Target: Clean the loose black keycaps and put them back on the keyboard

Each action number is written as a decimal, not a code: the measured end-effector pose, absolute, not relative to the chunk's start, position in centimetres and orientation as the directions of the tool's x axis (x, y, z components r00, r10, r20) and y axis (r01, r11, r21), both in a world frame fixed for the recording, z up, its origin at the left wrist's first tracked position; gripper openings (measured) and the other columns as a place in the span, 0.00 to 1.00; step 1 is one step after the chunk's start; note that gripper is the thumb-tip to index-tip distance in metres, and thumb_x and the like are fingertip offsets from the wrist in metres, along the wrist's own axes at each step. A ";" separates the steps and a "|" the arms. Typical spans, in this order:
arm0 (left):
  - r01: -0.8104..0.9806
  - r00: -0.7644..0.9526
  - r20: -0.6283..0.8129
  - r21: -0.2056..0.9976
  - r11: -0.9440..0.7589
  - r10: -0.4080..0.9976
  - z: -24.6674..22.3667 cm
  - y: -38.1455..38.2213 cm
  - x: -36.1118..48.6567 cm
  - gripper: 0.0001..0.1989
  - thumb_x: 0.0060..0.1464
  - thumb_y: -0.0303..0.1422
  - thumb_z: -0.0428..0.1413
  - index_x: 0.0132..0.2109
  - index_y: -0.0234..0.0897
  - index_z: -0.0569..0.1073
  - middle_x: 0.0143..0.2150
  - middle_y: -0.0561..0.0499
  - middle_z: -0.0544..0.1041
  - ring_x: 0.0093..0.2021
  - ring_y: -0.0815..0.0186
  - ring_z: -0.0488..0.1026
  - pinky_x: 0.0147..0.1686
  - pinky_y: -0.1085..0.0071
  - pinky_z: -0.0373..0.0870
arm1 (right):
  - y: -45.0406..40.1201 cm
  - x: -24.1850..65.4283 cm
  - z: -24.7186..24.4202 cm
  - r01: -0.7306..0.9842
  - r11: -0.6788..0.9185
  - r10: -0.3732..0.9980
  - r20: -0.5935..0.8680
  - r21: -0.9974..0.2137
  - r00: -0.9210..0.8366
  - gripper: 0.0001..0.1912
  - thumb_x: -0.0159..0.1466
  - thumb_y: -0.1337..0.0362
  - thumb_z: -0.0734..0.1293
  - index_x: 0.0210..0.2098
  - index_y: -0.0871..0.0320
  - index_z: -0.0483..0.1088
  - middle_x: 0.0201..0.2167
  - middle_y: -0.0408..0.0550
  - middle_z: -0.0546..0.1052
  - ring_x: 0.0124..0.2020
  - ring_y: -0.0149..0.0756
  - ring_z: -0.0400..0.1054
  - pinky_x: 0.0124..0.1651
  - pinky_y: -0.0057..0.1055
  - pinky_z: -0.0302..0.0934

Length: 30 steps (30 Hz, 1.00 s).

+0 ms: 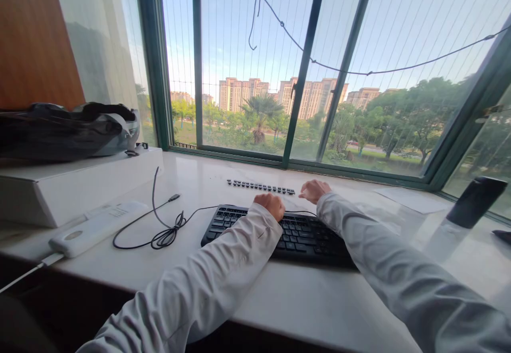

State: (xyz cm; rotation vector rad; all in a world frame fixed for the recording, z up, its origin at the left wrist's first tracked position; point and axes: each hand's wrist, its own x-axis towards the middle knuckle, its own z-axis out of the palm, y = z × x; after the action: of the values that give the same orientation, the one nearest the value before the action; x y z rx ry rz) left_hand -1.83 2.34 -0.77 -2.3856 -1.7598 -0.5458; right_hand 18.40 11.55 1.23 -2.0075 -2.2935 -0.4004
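A black keyboard (297, 236) lies on the white sill, its middle and right part covered by my sleeves. My left hand (270, 204) is over the far edge of the keyboard with its fingers curled under; whatever they hold is hidden. Just beyond the keyboard, to the right, my right hand (315, 189) is close to the surface with its fingers bent together, and I cannot make out what is in them. A line of small black keycaps (261, 186) runs across the sill behind the keyboard, its right end near my right hand.
A looped black cable (167, 233) and a white power strip (99, 228) lie to the left. Behind them a white box (51, 188) carries a dark bag (67, 129). On the right are a paper sheet (413, 199) and an upright phone (477, 201). A window frame (223, 153) borders the back.
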 end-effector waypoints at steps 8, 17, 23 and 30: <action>0.922 0.278 0.426 0.133 -0.363 0.861 -1.1 2.3 -1.7 0.17 0.53 0.36 0.47 0.36 0.35 0.79 0.34 0.40 0.78 0.37 0.55 0.75 0.36 0.63 0.69 | 14.9 16.6 -0.9 0.927 0.203 0.943 0.192 0.316 -0.272 0.13 0.58 0.55 0.65 0.39 0.51 0.76 0.40 0.52 0.78 0.42 0.43 0.71 0.42 0.35 0.60; 0.919 0.277 0.447 0.135 -0.370 0.851 -0.8 2.1 -1.8 0.18 0.54 0.38 0.46 0.35 0.35 0.79 0.33 0.40 0.78 0.36 0.55 0.76 0.34 0.64 0.68 | 13.7 17.0 -0.7 0.889 0.277 0.901 0.221 0.366 -0.372 0.13 0.61 0.63 0.60 0.38 0.53 0.76 0.41 0.52 0.77 0.43 0.42 0.71 0.43 0.34 0.59; 0.929 0.250 0.456 0.135 -0.344 0.854 -0.7 2.0 -2.0 0.18 0.55 0.38 0.45 0.36 0.37 0.79 0.34 0.41 0.79 0.37 0.55 0.75 0.35 0.63 0.68 | 11.1 17.5 0.9 0.847 0.379 0.825 0.278 0.372 -0.491 0.16 0.64 0.57 0.57 0.38 0.50 0.76 0.40 0.47 0.78 0.38 0.37 0.71 0.37 0.29 0.58; 0.893 0.181 0.527 0.266 -0.364 0.830 -1.0 1.8 -1.6 0.22 0.58 0.46 0.44 0.56 0.47 0.68 0.41 0.47 0.79 0.42 0.56 0.75 0.40 0.62 0.67 | 4.6 17.6 1.6 0.874 0.423 0.689 0.541 0.241 -0.483 0.17 0.64 0.53 0.56 0.39 0.48 0.76 0.37 0.42 0.78 0.34 0.33 0.71 0.30 0.27 0.53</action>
State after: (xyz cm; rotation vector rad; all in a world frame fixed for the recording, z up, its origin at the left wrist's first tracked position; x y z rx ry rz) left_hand -1.59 1.79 -1.00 -2.3338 -1.7098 -0.9319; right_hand 17.61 4.65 1.65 -1.3378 -2.3220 -0.7109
